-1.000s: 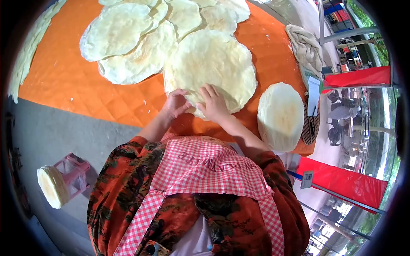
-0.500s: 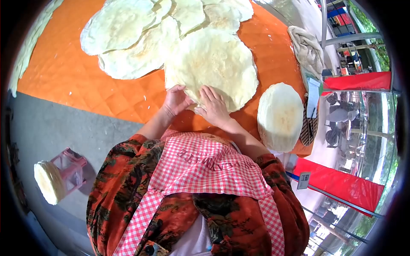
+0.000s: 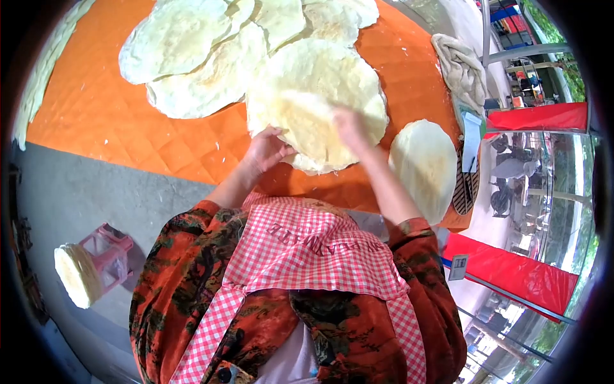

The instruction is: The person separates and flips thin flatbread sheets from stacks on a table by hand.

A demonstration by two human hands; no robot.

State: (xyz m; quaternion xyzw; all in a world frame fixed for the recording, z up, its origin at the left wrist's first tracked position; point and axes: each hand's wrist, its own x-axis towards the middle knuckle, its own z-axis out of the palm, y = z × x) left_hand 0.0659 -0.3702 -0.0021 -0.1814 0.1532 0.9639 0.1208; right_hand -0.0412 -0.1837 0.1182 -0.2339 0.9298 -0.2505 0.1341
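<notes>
A large round flatbread (image 3: 332, 70) lies near the front of the orange-covered table, on top of at least one other sheet. My right hand (image 3: 352, 133), smeared by motion, is closed on the edge of the thin top flatbread, which is raised and curled back with a blurred pale rim. At the near left edge of the same stack, my left hand (image 3: 268, 148) has its fingers and thumb around the bread's border. Several more thin flatbreads (image 3: 176, 41) overlap one another beyond my left hand.
Orange cloth (image 3: 128, 128) covers the table. To the right lies an oval-looking flatbread stack (image 3: 423, 169), beside a striped item (image 3: 465, 192) and a notepad (image 3: 471, 142). A crumpled towel (image 3: 459, 70) rests at the far right edge. On the floor, a pink stool (image 3: 110, 253) bears more flatbreads (image 3: 77, 275).
My right hand has moved from lying flat on the bread to up and right, lifting and curling back the top flatbread. My left hand stays at the near left edge.
</notes>
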